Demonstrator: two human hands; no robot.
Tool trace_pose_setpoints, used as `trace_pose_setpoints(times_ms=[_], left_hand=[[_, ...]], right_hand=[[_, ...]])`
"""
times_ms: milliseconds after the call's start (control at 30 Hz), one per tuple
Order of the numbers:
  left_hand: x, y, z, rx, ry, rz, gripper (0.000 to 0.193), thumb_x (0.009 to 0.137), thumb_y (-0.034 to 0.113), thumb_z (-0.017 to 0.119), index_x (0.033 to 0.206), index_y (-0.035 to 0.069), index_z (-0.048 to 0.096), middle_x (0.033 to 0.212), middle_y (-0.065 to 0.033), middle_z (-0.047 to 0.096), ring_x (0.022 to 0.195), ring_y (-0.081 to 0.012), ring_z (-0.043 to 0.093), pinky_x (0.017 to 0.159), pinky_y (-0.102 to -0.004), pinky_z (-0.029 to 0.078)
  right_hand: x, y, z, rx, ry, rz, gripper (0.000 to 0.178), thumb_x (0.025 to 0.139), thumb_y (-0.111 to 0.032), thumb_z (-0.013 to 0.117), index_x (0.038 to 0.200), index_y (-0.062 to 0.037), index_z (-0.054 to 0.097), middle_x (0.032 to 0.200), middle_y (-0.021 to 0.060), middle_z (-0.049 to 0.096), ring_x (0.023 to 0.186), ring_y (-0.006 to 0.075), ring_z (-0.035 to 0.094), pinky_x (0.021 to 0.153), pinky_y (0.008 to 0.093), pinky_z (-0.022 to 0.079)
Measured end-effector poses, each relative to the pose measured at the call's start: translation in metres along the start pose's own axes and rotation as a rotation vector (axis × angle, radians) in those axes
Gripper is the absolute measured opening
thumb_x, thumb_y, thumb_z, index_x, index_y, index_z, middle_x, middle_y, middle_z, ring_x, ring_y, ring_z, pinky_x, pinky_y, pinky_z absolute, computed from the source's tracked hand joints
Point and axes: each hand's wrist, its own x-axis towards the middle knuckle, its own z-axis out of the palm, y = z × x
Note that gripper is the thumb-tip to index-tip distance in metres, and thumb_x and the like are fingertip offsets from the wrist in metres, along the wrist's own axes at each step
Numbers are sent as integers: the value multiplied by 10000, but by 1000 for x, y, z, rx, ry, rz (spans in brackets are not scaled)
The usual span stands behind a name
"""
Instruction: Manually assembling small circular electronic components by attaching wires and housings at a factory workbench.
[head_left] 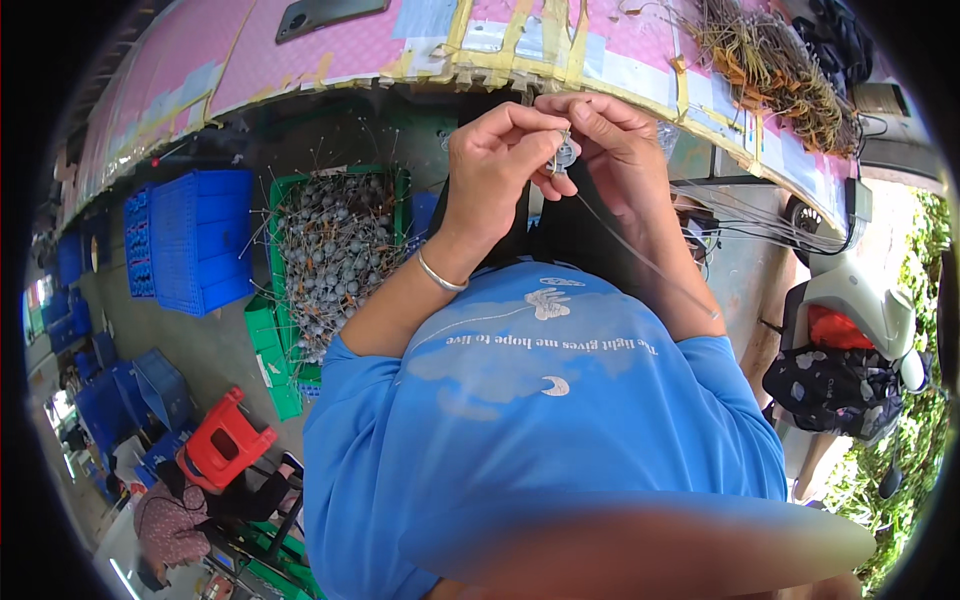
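Note:
My left hand [505,150] and my right hand [618,140] meet just off the near edge of the pink-covered table. Between them is a small grey round part [563,156] with thin wire on it, gripped by the closed fingers of my left hand. The thumb and fingers of my right hand pinch together at the part's upper side; what lies in that pinch is too small to tell. A thin grey wire [640,252] trails from beneath the part, down along my right forearm.
A green crate [402,190] to the left holds many similar grey parts with wire leads. Blue crates [205,240] and a red stool [225,440] stand beyond it, near a seated person. On the table [255,50] lie a phone [325,14] and a bundle of brownish wires [790,85].

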Motion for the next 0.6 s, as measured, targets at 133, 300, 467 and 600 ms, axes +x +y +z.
trace_pose_setpoints(times_ms=[133,300,467,600], left_hand=[[3,-6,-2,47,-84,214,233,874,-23,597,1098,-74,632,937,-168,698,653,-183,689,545,-240,557],[9,-5,-10,48,-159,206,381,823,-84,704,1179,-92,570,1006,-158,667,823,-228,714,729,-294,609],[25,3,-22,-4,-188,86,433,781,-81,757,1174,-94,575,966,-126,671,863,-205,705,785,-311,606],[34,-4,-39,48,-199,122,439,756,-103,759,1158,-90,583,948,-113,671,852,-183,700,800,-314,604]], right_hand=[[4,0,-3,194,-64,133,158,931,-67,614,1042,21,685,1064,172,694,928,222,680,803,340,564],[13,-4,1,304,-35,294,183,924,-79,621,1053,40,668,990,129,694,875,197,681,781,327,582],[27,5,-3,262,-52,265,175,931,-107,634,1043,17,683,973,102,698,849,171,678,745,275,565],[49,-12,-1,-131,-85,216,212,930,-103,627,1095,27,661,1010,116,699,888,186,682,798,295,566]])
